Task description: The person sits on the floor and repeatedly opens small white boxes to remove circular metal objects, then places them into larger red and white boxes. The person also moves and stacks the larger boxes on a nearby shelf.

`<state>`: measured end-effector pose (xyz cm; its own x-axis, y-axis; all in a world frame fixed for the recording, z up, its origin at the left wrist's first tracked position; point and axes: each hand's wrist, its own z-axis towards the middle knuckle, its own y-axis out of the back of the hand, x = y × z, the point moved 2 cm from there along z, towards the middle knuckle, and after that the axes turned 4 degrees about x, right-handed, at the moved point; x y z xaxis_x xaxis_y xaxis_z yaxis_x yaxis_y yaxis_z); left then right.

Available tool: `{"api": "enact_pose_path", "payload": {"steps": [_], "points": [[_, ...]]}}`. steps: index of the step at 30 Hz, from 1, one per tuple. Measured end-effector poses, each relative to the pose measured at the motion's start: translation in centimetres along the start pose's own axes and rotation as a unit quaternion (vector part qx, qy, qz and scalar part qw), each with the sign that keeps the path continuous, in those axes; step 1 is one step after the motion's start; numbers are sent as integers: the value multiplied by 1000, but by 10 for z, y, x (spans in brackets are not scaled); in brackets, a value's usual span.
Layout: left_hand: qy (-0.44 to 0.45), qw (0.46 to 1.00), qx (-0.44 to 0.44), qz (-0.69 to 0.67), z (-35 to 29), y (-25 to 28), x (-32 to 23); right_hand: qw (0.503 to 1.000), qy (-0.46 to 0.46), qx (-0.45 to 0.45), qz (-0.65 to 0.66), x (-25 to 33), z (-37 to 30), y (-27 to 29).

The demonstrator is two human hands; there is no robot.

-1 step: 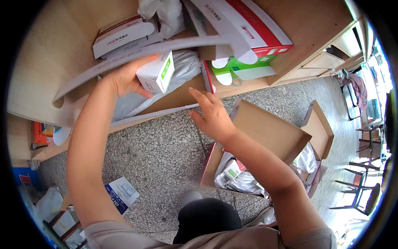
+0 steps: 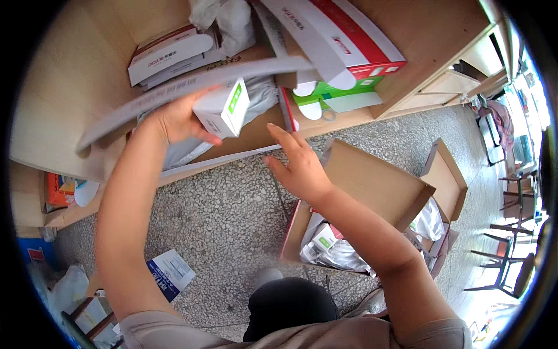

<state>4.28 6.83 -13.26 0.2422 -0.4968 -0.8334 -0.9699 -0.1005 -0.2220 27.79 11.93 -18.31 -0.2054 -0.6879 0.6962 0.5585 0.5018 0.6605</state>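
Note:
My left hand (image 2: pixel 177 121) grips a small white box (image 2: pixel 216 116) with a green label on its end. It holds the box over an open cardboard carton (image 2: pixel 256 131) at the front of a wooden shelf. Crumpled grey-white plastic (image 2: pixel 264 96) lies inside the carton. The raised lid (image 2: pixel 203 78) of the carton crosses behind my left hand and hides part of its fingers. My right hand (image 2: pixel 299 168) is empty, fingers apart, just in front of the carton's right end. It appears not to touch the small box.
A second open carton (image 2: pixel 378 180) stands on the speckled floor at right, holding plastic and a similar small box (image 2: pixel 324 238). Flat white boxes (image 2: pixel 168 55) and a red-and-white carton (image 2: pixel 354 41) fill the shelf. A blue-and-white packet (image 2: pixel 171 273) lies at lower left. Chairs (image 2: pixel 505 262) stand far right.
My left hand has moved slightly right and toward me with the small white box. My right hand has hardly moved.

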Motion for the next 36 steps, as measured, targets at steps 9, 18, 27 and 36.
{"api": "enact_pose_path", "payload": {"steps": [9, 18, 27, 36], "points": [[-197, 934, 93, -285, 15, -179, 91, 792, -289, -5, 538, 11, -99, 77], [-213, 920, 211, -253, 23, -279, 83, 711, -158, -150, 668, -21, -177, 132], [-219, 962, 161, 22, 48, -358, 34, 697, -118, -221, 672, -37, -213, 205], [-152, 987, 46, 15, 74, -384, 47, 848, -116, -170, 489, -52, -246, 226]]}}
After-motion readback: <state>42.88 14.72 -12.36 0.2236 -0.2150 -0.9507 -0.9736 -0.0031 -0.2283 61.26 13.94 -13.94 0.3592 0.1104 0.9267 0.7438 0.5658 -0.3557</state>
